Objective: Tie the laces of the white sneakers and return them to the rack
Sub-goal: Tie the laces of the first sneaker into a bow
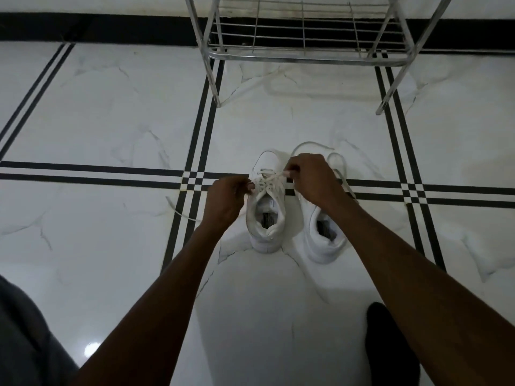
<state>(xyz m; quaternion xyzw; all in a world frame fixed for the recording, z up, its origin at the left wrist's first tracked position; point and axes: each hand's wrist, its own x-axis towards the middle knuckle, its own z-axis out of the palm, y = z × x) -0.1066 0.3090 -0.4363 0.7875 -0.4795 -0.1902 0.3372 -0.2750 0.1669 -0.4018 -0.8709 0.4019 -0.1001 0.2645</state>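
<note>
Two white sneakers stand side by side on the tiled floor, toes pointing away from me. My left hand [224, 200] pinches one lace end of the left sneaker [266, 215] at its left side. My right hand [312, 179] grips the other lace end [274, 178] over the same shoe's tongue, and hides the front of the right sneaker [323, 235]. A loose lace [178, 208] trails on the floor left of my left hand. The right sneaker's laces [338, 160] lie loose in loops beyond my right hand.
A metal wire shoe rack [303, 58] stands against the wall beyond the sneakers, its lowest shelf bare. White marble-look floor tiles with black stripe lines surround the shoes. My grey-clad knee [25, 338] is at lower left and a dark foot [390, 346] at lower right.
</note>
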